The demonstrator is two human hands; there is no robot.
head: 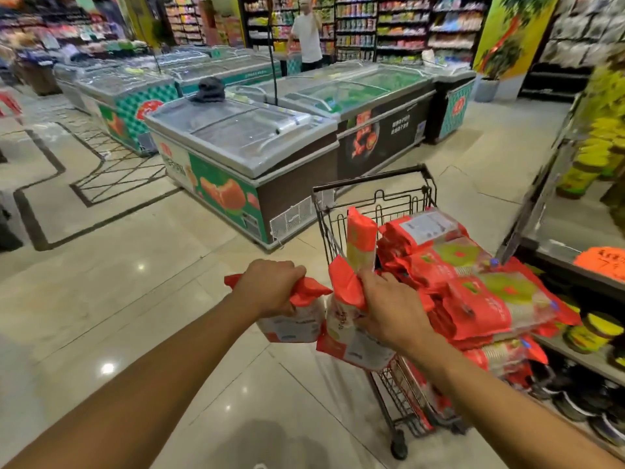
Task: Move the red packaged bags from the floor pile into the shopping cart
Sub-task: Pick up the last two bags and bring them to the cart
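Our left grip point(270, 286) is curled tight round the gathered red top of one red bag point(294, 324), which hangs over the floor point(135, 265) just left of the shopping cart point(329, 231). Its long axis runs nearly straight up and down, with the red end up in the fist and the pale printed end pointing at the floor.

Our right grip point(389, 309) clutches a second red bag point(351, 346) by its top, at the cart's near left corner. This one hangs tilted, red end up and away from us, lower end down and toward us. The two bags hang just beside each other; we cannot tell whether they touch.

In the cart, the piled bags point(473, 289) lie flat, heaped above the rim, with long axes running from far left to near right. An upright bag point(360, 238) stands on end at the cart's left wall.

Beyond the cart stands a chest freezer point(243, 143). At the right, a shelf point(575, 358) holds yellow-lidded jars point(602, 324). Far off is a person in a white shirt point(306, 32).
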